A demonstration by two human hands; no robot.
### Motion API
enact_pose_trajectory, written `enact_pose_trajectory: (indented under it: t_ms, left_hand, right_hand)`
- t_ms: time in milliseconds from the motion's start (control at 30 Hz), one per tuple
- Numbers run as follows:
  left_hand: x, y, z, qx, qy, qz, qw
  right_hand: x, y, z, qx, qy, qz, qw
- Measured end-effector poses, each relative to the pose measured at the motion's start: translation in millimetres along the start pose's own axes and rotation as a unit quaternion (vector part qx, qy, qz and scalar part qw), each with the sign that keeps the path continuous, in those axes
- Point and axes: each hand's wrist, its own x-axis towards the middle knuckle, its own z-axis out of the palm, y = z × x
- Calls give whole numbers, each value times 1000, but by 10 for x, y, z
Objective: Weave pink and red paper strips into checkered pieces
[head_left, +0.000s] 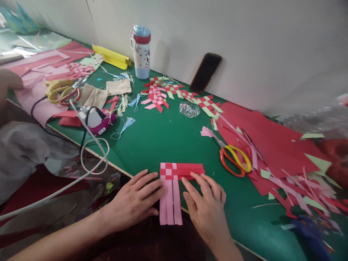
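Note:
In front of me at the table's near edge lies a piece of woven paper strips point(168, 172). Its pink strips point(170, 206) hang down toward me and its red strips point(190, 169) run to the right, crossing in a small checkered square. My left hand point(144, 195) rests flat at the left of the weave, fingers stretched, fingertips touching the pink strips. My right hand point(205, 197) has its fingers apart, with fingertips on the lower red strip. Orange-and-yellow scissors point(233, 159) lie to the right of my right hand.
Woven paper pieces point(157, 98), a dish of beads point(189, 108), a bottle point(142, 52) and a leaning phone point(206, 72) stand toward the wall. Red paper sheets point(272, 137) and scraps cover the right. A white cable point(92, 165) loops off the left edge, near another person's sleeve point(32, 145).

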Motion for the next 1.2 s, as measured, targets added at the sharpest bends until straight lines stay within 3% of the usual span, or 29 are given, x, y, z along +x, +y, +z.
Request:
enact_pose_trajectory:
  t_ms: [167,300,667,900,1067,1200]
  left_hand:
    - [-14,-13,-41,-3,-19,-2,1000]
    - [-12,-50,-41,8,-21,4,1000]
    - [-12,-109,0,13,-9,21,1000]
    - [-25,-125,-36,-11,-15,18,1000]
    - [-49,-158,-60,-29,-21,31,999]
    - [-41,-167,-55,-32,-24,41,998]
  right_hand:
    - [55,-24,19,-26,-10,-45,999]
    - [133,-64,99,-64,-64,-108,990]
    - [80,12,174,-83,-115,-106,984]
    - [69,20,31,-16,-62,-70,996]
    - [64,-183,0,44,-53,-97,993]
    - [111,-296,47,60,-41,-73,995]
